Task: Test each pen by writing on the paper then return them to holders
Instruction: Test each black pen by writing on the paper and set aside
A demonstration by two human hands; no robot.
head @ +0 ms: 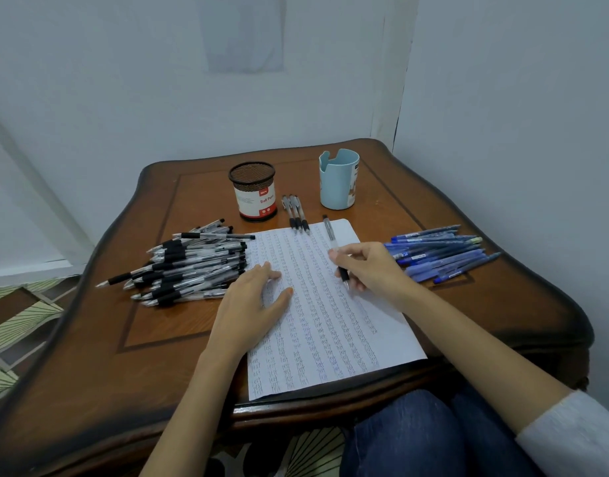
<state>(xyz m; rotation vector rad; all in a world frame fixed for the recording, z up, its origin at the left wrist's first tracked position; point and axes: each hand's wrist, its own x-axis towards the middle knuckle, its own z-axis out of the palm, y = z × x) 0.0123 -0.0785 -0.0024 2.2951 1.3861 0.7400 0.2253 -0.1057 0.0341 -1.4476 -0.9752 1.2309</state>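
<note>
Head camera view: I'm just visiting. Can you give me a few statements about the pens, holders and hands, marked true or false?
1. The right hand grips a pen over the paper. True.
2. The left hand holds a blue pen. False: it rests flat on the paper and holds nothing.
3. The blue pens lie piled on the person's right of the paper. True.
4. Pens stick out of the mesh holder. False: none show above its rim.
5. Three pens lie between the mesh holder and the light blue holder. True.
6. The paper is blank. False: rows of writing cover it.
</note>
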